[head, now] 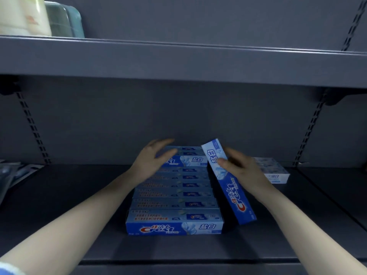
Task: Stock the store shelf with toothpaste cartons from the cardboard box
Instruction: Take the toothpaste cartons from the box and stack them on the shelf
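Several blue Crest toothpaste cartons lie in a row on the dark grey shelf, running from front to back. My right hand grips one more carton, held tilted lengthwise just right of the row. My left hand hovers with straight fingers over the left end of the rear cartons, which are stacked higher. The cardboard box is not in view.
A pale boxed pack lies on the shelf behind my right hand. Dark packets sit at the far left. The upper shelf overhangs, bearing a cream container and a teal tub. Slotted uprights flank the bay.
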### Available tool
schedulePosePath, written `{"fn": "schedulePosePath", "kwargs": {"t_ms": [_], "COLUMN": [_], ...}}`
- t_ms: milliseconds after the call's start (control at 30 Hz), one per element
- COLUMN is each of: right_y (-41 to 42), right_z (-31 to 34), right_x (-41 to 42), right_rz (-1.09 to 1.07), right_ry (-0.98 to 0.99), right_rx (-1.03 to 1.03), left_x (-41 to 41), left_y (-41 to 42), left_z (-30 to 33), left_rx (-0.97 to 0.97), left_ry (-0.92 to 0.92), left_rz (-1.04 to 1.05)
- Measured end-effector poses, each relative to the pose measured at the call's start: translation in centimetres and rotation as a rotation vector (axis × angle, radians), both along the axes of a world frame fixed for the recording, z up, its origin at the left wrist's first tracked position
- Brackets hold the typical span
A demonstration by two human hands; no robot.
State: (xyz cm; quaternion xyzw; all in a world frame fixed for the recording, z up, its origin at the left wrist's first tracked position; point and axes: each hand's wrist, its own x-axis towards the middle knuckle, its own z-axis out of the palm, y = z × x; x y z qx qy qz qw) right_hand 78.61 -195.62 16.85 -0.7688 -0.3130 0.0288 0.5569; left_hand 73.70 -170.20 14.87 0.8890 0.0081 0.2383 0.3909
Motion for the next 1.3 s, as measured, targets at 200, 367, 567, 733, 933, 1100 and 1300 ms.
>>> {"fn": "schedulePosePath", "kwargs": {"t_ms": [200,367,567,733,933,1100,1300], "right_y": [1.7,2.5,0.3,-1.8,-2.0,-0.5,2.6], "right_z": [1.2,1.0,0.5,0.2,0.6,2.3,3.4], "right_x": [-0.6,-1.3,-0.7,0.1,0.4,-0.3,-2.5], "right_rz": [0.115,0.161,0.075,-0.013,-0.042,-0.086,0.162], "right_ry": [-0.159,-0.205,-0.223,-0.208,0.003,0.096,0.075], "right_rx": [-0.223,-0.251,-0.363,-0.329,0.042,0.456,0.394], "left_x": [-2.8,-3.7,-5.5,-6.5,-7.0,-6.4,-5.6], "left_y": [-4.0,-4.0,-2.2,-0.9,-0.7,-2.3,-4.8], "left_z": [4.4,4.3,2.8,2.2,2.0,3.0,4.3], "left_rx": [-0.093,-0.091,-0.373,-0.517,-0.411,-0.143,-0.26], "left_ry": [0.146,0.028,-0.053,-0.05,0.084,0.319,0.343], "left_rz": [-0.364,-0.318,-0.215,-0.209,-0.128,-0.19,-0.286]}}
